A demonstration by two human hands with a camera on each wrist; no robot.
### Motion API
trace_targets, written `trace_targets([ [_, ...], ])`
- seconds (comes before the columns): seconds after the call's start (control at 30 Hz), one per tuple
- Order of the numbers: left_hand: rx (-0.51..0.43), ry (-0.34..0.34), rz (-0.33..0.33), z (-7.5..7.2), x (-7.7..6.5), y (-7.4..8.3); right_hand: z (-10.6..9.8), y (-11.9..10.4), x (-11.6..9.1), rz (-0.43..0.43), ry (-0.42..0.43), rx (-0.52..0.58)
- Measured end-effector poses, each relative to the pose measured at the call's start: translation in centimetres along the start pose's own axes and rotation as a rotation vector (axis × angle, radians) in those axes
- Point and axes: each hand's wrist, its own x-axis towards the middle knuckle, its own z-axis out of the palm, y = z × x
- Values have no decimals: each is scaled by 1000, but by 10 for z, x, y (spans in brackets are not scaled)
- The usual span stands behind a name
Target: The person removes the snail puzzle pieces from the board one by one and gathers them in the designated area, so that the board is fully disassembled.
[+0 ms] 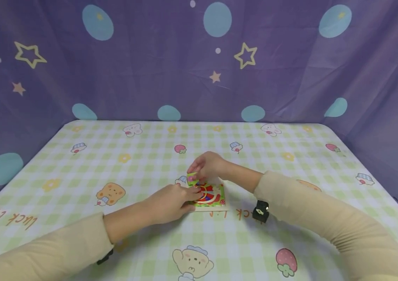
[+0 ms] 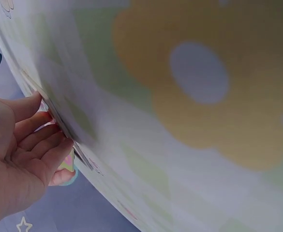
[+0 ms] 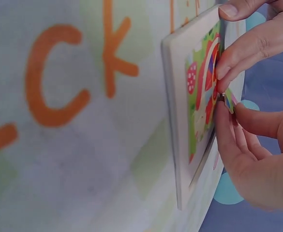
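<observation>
A small wooden jigsaw puzzle [image 1: 217, 200] with a bright red and green picture lies on the table, its pale frame [image 3: 174, 111] plain in the right wrist view. My left hand [image 1: 170, 202] rests on its left side, fingers fairly straight on the picture and thumb at the near frame edge. Between thumb and fingers, my right hand [image 1: 211, 166] pinches a green and pink puzzle piece [image 1: 191, 178]. The piece is tilted up over the far left part of the board, its edge close to my left fingertips. My fingers hide part of the picture.
A green-and-white checked cloth [image 1: 149, 156] with cartoon prints covers the table. Behind and at both sides hangs a purple curtain [image 1: 170, 78] with stars and dots. A black wrist device [image 1: 261, 211] sits below my right sleeve.
</observation>
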Motion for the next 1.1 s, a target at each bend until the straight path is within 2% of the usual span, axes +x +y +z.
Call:
trace_targets([
  [0.23,-13,-5,-15,0,0,0,0,4,2,67,62,34],
  [0.6,-17,-10,-15,0,-1,1,-1,6,-2,161,94,220],
  [0.8,-4,-8,-17,1,0,0,-8,9,-3,169,85,311],
  [1.1,8,-18,-28,2,1,0,-24,25,-8,196,49,358],
])
